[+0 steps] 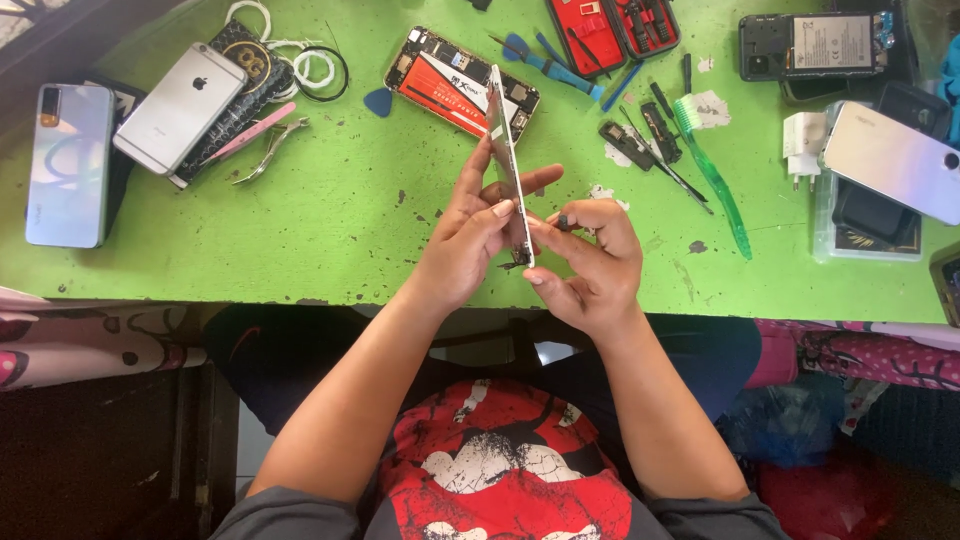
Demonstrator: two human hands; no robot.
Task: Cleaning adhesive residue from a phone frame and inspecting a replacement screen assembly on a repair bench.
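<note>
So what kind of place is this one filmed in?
Most likely a phone repair bench: an opened phone lies on the green table, a red tool kit sits nearby, and both hands hold a thin phone panel.

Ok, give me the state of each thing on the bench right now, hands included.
Left hand: gripping the phone screen panel, held on edge above the table.
Right hand: fingertips pinching the panel's lower end.
Opened phone: back off, battery exposed, flat on the green table.
Second opened phone: back off, insides showing.
Silver phone: closed, face down.
Red tool case: open.
Green toothbrush: lying flat.
</note>
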